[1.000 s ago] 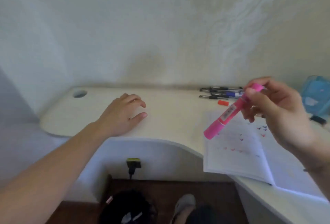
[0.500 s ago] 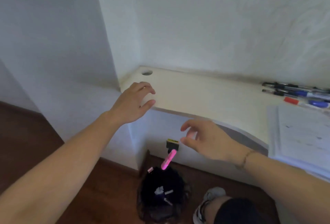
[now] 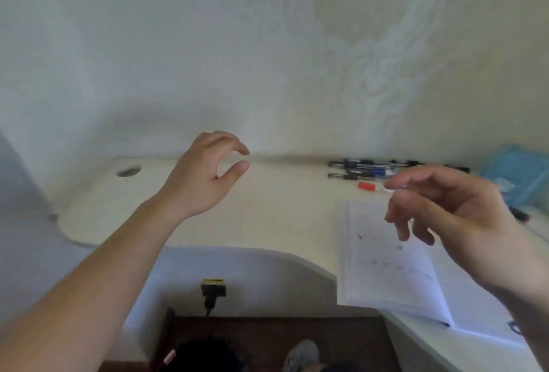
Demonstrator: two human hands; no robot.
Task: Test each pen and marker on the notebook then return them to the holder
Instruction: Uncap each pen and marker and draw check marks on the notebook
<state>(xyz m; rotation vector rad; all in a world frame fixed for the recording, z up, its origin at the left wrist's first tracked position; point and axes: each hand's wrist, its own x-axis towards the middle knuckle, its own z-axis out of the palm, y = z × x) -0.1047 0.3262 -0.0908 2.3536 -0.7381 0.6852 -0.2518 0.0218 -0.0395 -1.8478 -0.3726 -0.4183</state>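
Both hands empty: left hand (image 3: pixel 202 177) hovers with fingers (image 3: pixel 237 167) loosely curled open, right hand (image 3: pixel 454 217) spread open. Pens (image 3: pixel 383 167) lie on the surface just beyond the right fingers, notebook (image 3: pixel 386 267) below. Pens look light, stiff, smooth; pinch mid-barrel.

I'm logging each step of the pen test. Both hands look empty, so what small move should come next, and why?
Probably the right hand reaches forward for one of the pens lying by the wall. It hovers open above the notebook, nearest to them, and several pens are on the desk, not in a holder.
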